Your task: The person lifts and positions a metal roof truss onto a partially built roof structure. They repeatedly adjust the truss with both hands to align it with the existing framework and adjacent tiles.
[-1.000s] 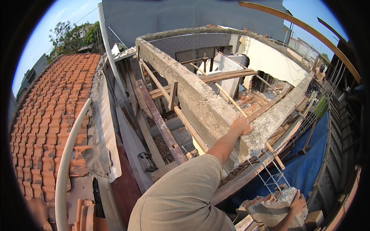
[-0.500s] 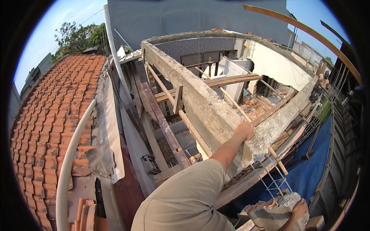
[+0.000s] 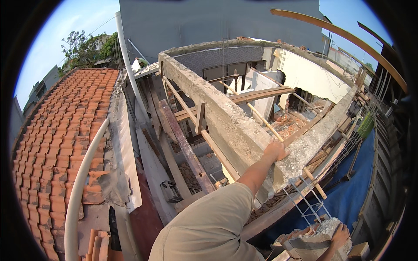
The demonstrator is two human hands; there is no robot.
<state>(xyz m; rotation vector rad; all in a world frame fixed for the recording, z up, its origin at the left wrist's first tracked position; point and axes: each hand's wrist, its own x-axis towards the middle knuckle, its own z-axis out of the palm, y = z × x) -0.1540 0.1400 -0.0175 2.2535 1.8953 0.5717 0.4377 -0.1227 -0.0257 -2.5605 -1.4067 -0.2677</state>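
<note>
Two hands rest, fingers bent: left hand (image 3: pixel 277 151) with a concrete beam (image 3: pixel 226 111) beneath them, right hand (image 3: pixel 341 236) with broken concrete (image 3: pixel 320 238).

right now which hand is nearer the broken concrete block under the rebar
Right. The right hand rests on the right edge of the broken concrete block; the left hand is farther off, up and to the left, on the corner of the concrete beam.

Long grey concrete beam (image 3: pixel 237 116), sloping red clay-tile roof (image 3: pixel 69 139) to its left, flat grey wall (image 3: pixel 261 21) behind.
From here, the person's bare left hand (image 3: pixel 276 151) rests on the beam's near end; the bare right hand (image 3: pixel 341 235), on a jagged grey concrete block (image 3: pixel 324 230), lower right, before a wide blue sheet (image 3: pixel 348 195).
</note>
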